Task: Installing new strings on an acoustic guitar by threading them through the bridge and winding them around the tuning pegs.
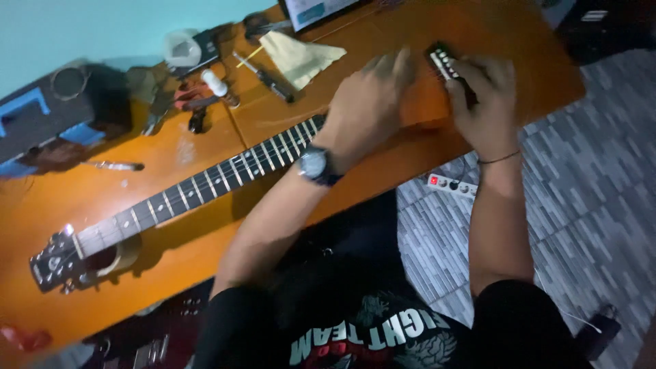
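1. The acoustic guitar (225,174) lies flat on the orange wooden table (519,61), its long axis running on a diagonal: headstock (51,260) down at the lower left, body (424,102) up at the upper right, by the table's right end.
2. The neck points left and slightly toward the person. The dark fretboard shows pale fret lines and strings along its length, and the headstock rests over a roll of tape (119,254).
3. The left hand (365,102), with a dark wristwatch (316,165) at the wrist, lies palm down on the guitar's body just past the end of the fretboard. Its fingers are spread a little and pressed flat on the orange wood, gripping nothing.
4. The right hand (482,99) sits at the bridge area, fingers curled around a small black part with a row of white dots (445,63). It looks closed on that part, though blur hides the exact grip.
5. The body lies under both hands; the neck runs free of them, away to the left.
6. The guitar's top is a warm orange, close to the table's colour, so its outline is hard to trace.
7. Nearby: a yellowish cloth (301,58) beyond the left hand, small tools (263,76) beside it, and a white power strip (451,184) on the grey tiled floor.
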